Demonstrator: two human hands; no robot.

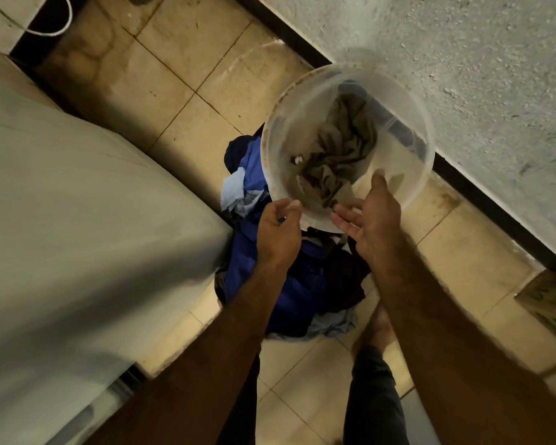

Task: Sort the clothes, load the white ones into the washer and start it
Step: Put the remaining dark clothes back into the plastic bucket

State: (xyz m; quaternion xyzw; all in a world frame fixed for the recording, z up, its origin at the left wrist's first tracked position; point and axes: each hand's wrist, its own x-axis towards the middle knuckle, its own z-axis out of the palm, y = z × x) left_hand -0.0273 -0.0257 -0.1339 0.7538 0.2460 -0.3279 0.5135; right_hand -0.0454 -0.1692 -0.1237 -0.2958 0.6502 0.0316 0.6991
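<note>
Clothes (280, 277), blue and dark, lie heaped lengthwise beside the washer (77, 220); past them, left hand (278, 232) pinches the bucket (408, 187) rim, right hand (371, 220) spread open.

Item count, head view:

- Translucent bucket (408, 101): one.
- Brownish-grey garment (341, 152) inside the bucket: one visible; further pieces beneath it cannot be told.
- Pile of blue and dark clothes (264, 277) on the floor: one; the number of garments in it cannot be told.
- Washer (77, 220): one.
- Hands: two, the left hand (278, 234) and the right hand (371, 220).
- White cord (63, 25): one.
- Bare foot (377, 329): one.
</note>
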